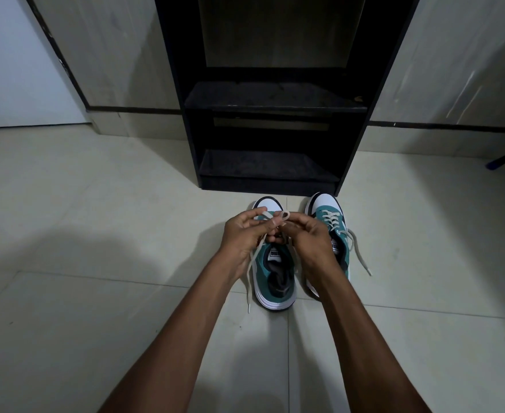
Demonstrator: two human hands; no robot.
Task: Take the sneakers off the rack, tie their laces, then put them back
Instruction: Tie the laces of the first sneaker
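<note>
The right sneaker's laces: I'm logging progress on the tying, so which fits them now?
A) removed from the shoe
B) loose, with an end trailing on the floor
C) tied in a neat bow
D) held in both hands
B: the right sneaker has a loose lace trailing onto the floor, while both hands work the left sneaker's lace.

Single head-worn wide-angle view, no second camera to overlap with. Looks forward and steeply down from above the forearms, facing the black open-fronted wooden shoe rack [275, 120] against the wall. Close to both bare hands, left [245, 234] and right [310, 236], at frame centre. Pale tiled floor [96, 234] fills the lower half; edges bow from lens distortion.
</note>
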